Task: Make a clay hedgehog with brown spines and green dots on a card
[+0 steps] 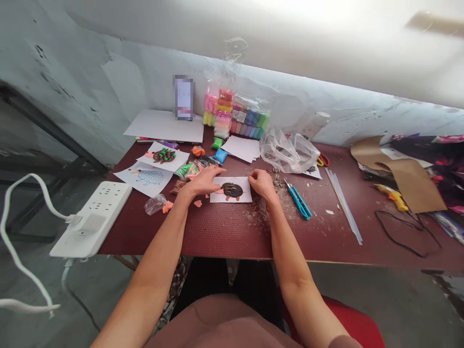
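Observation:
A small white card (242, 197) lies on the table, bearing a dark hedgehog-like figure (232, 190) with a pink snout, brown feet and striped seeds on its back. My left hand (206, 181) rests at the card's left edge, fingers stretched out and thumb apart. At the card's upper right corner, my right hand (260, 181) has its fingers curled into a pinch; what they hold, if anything, is too small to make out. Loose striped sunflower seeds (277, 182) lie just beyond the right hand. Bits of pink clay (197, 203) are near the left wrist.
Blue cutters (299, 200), clear glue sticks (344, 208) and a yellow glue gun (393, 197) lie to the right. Behind are a plastic bag (290, 152) and packs of coloured clay (250, 118). A white power strip (90, 220) hangs over the left edge.

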A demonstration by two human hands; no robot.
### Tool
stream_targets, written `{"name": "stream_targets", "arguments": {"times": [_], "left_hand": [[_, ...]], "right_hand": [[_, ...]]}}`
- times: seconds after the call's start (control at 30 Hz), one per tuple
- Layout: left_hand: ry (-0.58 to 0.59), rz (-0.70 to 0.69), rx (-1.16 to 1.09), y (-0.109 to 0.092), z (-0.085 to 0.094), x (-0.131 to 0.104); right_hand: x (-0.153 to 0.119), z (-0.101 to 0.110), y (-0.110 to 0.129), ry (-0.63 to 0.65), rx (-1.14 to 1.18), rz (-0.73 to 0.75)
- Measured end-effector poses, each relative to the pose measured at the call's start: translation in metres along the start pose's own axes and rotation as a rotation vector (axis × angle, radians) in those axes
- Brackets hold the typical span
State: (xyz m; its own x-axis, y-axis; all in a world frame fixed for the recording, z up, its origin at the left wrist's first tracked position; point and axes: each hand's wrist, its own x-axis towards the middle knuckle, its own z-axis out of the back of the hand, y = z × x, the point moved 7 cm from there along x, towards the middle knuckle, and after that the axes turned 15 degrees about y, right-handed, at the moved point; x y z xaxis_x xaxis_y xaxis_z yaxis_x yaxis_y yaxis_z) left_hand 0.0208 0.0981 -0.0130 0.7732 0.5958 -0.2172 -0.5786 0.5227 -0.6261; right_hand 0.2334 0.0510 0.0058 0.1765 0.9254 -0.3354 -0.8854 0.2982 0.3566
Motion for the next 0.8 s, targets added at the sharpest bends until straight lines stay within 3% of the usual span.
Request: {"name": "stream_targets", "arguments": {"times": [0.3,0.5,0.8], "left_hand": [[-0.195,0.089,0.058,-0.005,0.017,0.023],[-0.371,0.084,0.051,-0.01,0.016,0.016],[-0.149,-0.019,0.014,-0.017,0.0,0.005]], "right_hand": [[0.0,0.005,-0.007,-0.062,0.052,-0.076],[0.001,0.003,-0.008,-0.098,0.053,-0.107],[0.001,-0.004,-0.009,-0.083,0.08,-0.108]]}}
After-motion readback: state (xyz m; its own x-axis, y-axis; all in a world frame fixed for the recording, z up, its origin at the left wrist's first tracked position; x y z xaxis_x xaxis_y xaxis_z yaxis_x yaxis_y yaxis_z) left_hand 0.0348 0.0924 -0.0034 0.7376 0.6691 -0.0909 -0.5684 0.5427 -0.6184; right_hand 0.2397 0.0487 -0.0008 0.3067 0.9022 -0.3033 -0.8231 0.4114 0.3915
